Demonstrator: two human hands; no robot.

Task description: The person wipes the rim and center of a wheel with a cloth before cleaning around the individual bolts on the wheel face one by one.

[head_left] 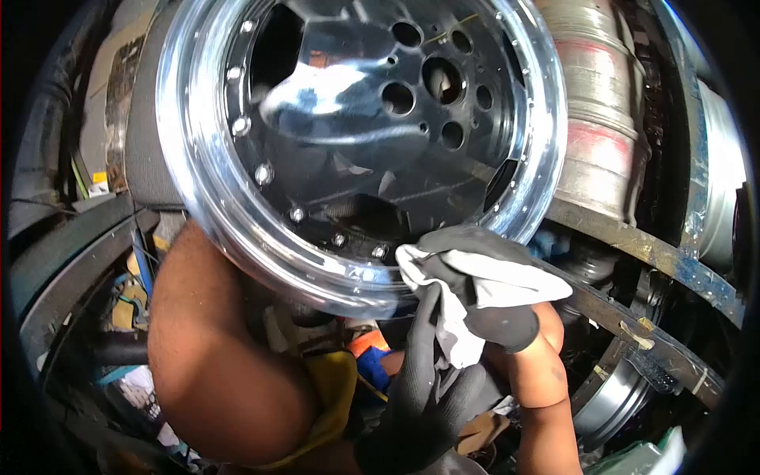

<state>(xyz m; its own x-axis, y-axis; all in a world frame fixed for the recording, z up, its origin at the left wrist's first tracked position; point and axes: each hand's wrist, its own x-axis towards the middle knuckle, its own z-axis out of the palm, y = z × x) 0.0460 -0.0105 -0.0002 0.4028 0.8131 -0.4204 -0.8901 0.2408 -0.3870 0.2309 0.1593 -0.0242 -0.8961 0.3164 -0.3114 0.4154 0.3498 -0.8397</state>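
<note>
A shiny wheel rim (348, 190) with a polished silver lip, black face and small bolts around its edge fills the upper middle of the view. Against its lower right edge is my right hand (495, 277), in a black glove, closed around a bunched white cloth (518, 285). Below it, my left hand (416, 396) wears a matching dark glove. Its fingers reach up along the hanging end of the cloth, which lies between finger and thumb. Some of the left fingertips are hidden behind the cloth.
Worn metal wheels (594, 119) are stacked at right behind a scuffed metal frame bar (633, 237). Another silver rim (613, 404) sits low on the right. A bare knee (222, 348) is close under the rim at left. A tyre (150, 134) shows behind the rim.
</note>
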